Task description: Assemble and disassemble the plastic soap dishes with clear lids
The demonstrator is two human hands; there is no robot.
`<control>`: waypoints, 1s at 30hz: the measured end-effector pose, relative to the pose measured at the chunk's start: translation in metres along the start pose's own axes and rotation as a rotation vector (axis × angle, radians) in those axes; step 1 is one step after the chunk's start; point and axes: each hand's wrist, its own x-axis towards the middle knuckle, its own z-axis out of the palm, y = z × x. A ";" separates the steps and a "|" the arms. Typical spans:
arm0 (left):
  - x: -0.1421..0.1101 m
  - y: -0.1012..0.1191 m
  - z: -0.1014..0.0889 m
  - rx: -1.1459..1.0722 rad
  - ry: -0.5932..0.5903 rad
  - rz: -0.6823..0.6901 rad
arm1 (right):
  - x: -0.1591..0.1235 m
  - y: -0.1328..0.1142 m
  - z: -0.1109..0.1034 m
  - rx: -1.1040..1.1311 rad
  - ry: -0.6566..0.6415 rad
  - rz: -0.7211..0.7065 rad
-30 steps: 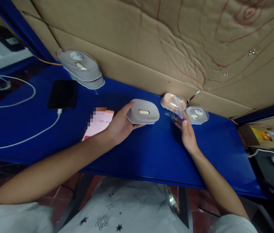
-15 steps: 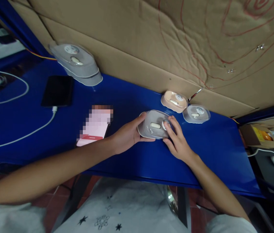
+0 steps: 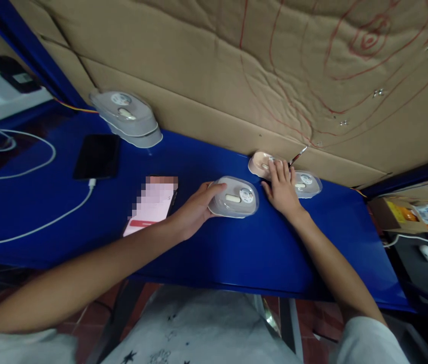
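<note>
In my left hand [image 3: 199,207] is a grey oval lidded container [image 3: 232,196] with a clear top, a pale oblong tab and a round sticker; my thumb lies on top and the other fingers are partly hidden. My right hand [image 3: 285,189] reaches over a peach lidded container [image 3: 261,161] at the back, fingers stretched out and covering part of its top. Whether the fingertips press on it, I cannot tell. Just right of that hand sits another grey lidded container [image 3: 307,183], partly hidden by it.
Stacked grey containers [image 3: 128,119] stand at the back left against the cardboard wall [image 3: 183,76]. A black phone [image 3: 97,155] on a white cable and a phone with a lit pink screen [image 3: 153,205] lie on the blue table [image 3: 237,258]. A thin brush-like tool [image 3: 299,154] leans behind the containers.
My right hand has left the grey container and moved back and right onto the peach one. My left hand keeps hold of the grey container. The camera view has shifted slightly.
</note>
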 end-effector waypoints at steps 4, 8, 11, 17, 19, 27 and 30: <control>0.014 0.017 -0.013 0.312 0.207 0.245 | -0.010 -0.009 -0.005 0.020 0.027 -0.016; 0.027 0.025 -0.027 0.671 0.246 0.443 | -0.043 -0.015 -0.027 0.193 0.050 -0.099; 0.032 0.021 -0.032 0.807 0.225 0.431 | -0.063 -0.018 -0.039 0.259 0.030 -0.149; 0.005 0.008 -0.015 1.127 0.100 0.869 | -0.076 -0.026 -0.050 0.473 -0.006 -0.210; -0.012 0.004 -0.005 1.173 -0.109 0.958 | -0.073 -0.025 -0.051 0.548 0.042 -0.159; -0.029 -0.014 0.001 1.574 -0.685 0.859 | -0.055 -0.010 -0.029 0.529 0.046 -0.003; -0.025 -0.016 -0.002 1.585 -0.665 0.860 | -0.058 -0.010 -0.030 0.483 -0.006 -0.045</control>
